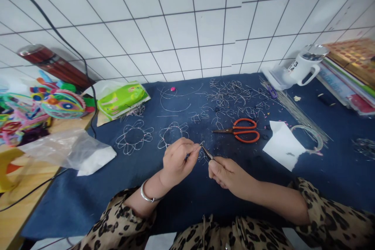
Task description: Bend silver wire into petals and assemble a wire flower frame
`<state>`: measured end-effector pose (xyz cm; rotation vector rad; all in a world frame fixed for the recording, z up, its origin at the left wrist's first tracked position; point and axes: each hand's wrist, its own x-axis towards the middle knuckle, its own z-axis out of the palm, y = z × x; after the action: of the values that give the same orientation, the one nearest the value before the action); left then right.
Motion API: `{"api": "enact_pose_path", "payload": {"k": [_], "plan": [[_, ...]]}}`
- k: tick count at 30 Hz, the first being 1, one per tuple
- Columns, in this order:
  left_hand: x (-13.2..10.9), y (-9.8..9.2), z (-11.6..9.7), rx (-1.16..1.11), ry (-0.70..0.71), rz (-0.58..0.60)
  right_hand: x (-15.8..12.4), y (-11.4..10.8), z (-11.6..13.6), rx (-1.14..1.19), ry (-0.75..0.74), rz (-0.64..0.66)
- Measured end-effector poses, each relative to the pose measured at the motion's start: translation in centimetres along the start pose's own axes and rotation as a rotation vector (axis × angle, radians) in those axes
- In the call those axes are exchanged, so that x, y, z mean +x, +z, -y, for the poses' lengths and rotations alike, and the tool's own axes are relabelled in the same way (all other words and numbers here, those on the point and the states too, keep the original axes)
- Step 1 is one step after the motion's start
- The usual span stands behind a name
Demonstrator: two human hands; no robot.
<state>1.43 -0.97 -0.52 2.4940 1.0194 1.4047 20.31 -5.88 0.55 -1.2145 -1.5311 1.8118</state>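
Note:
My left hand point(178, 160) is closed in a pinch on a small bent wire piece point(202, 155) over the dark blue cloth point(187, 199). My right hand point(227, 174) is closed around slim pliers point(206, 151), whose tip meets the wire at my left fingertips. Two finished wire flower shapes point(134, 136) point(172, 133) lie flat just beyond my left hand. Orange-handled scissors point(243, 130) lie beyond my right hand.
A heap of bent wire pieces point(231, 95) lies at the back, straight wires point(293, 111) to the right. White paper point(283, 144), a tape roll point(310, 138), a white mug point(306, 66), a green tissue pack point(123, 99), a plastic bag point(67, 150) and colourful toys point(55, 103) surround the cloth.

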Motion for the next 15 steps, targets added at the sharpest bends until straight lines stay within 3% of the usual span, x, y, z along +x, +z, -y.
{"api": "enact_pose_path", "payload": {"k": [15], "plan": [[-0.08, 0.01, -0.01, 0.049, 0.05, 0.0, -0.01, 0.3, -0.53, 0.065, -0.024, 0.003]]}}
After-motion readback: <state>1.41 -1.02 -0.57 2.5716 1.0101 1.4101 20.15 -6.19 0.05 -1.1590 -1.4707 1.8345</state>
